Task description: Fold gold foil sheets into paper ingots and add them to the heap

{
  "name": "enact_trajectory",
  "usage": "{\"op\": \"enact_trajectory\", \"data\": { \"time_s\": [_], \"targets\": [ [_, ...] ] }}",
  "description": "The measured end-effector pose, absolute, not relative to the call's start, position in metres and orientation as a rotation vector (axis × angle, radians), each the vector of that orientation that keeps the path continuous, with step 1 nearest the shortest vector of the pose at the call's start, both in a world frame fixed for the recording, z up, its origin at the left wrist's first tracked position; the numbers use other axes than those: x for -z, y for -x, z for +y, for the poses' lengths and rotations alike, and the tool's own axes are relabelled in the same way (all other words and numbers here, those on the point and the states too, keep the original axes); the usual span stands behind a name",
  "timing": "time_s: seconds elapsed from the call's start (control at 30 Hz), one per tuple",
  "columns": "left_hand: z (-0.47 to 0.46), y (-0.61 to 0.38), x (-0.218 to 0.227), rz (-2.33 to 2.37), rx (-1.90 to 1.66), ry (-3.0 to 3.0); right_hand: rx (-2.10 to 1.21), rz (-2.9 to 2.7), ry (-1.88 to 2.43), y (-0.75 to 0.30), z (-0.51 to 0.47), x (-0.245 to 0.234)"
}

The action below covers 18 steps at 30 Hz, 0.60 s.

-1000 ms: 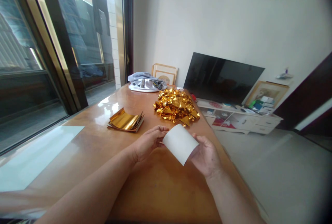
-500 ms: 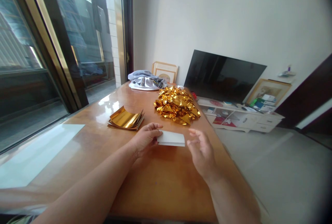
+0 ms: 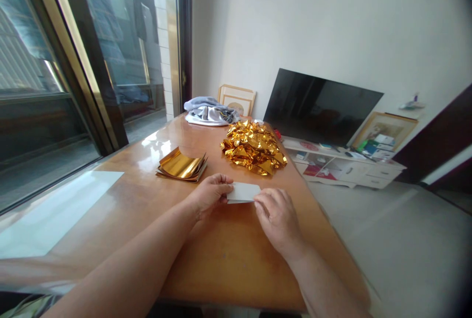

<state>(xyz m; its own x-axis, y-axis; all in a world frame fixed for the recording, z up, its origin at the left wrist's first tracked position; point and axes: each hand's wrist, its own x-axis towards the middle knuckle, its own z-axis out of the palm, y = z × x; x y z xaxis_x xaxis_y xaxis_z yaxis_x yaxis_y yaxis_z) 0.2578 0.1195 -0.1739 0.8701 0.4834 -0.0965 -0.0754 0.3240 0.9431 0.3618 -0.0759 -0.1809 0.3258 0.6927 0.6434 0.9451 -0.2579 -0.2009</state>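
Observation:
A folded white paper sheet (image 3: pixel 243 192) lies on the wooden table (image 3: pixel 228 254) in front of me. My left hand (image 3: pixel 210 197) pinches its left edge with closed fingers. My right hand (image 3: pixel 275 217) presses down on its right end, fingers curled onto the paper. Beyond the hands sits a heap of folded gold foil pieces (image 3: pixel 253 147). To the left of it rests a small stack of flat gold foil sheets (image 3: pixel 181 165).
A grey cloth bundle (image 3: pixel 208 111) lies at the table's far end. A white mat (image 3: pixel 55 215) covers the table's left part. Glass doors stand on the left. A television (image 3: pixel 320 106) on a low white cabinet (image 3: pixel 342 168) stands past the table's right edge.
The white sheet, held curled in the air a second ago, has been folded flat onto the table. My right hand let go, then came down onto its right end.

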Motion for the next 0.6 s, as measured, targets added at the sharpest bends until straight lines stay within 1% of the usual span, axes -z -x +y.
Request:
{"op": "enact_trajectory", "data": {
  "time_s": [0.13,0.2,0.3,0.37,0.43,0.6],
  "targets": [
    [0.120,-0.255,0.173,0.421,-0.438,-1.475,0.561,-1.437,2.051,-0.365,-0.076,0.182],
    [0.120,-0.252,0.169,0.384,-0.582,-1.783,0.559,-1.420,2.062,-0.365,-0.077,0.181],
    [0.116,-0.246,0.163,0.153,-0.752,-2.288,0.557,-1.392,2.081,-0.365,-0.077,0.180],
    [0.111,-0.243,0.160,0.061,-0.732,-2.528,0.557,-1.376,2.087,-0.364,-0.077,0.179],
    [0.107,-0.242,0.159,0.072,-0.690,-2.682,0.557,-1.368,2.092,-0.364,-0.077,0.179],
    [0.103,-0.244,0.159,0.107,-0.605,-2.858,0.568,-1.384,2.115,-0.364,-0.077,0.179]
  ]
}}
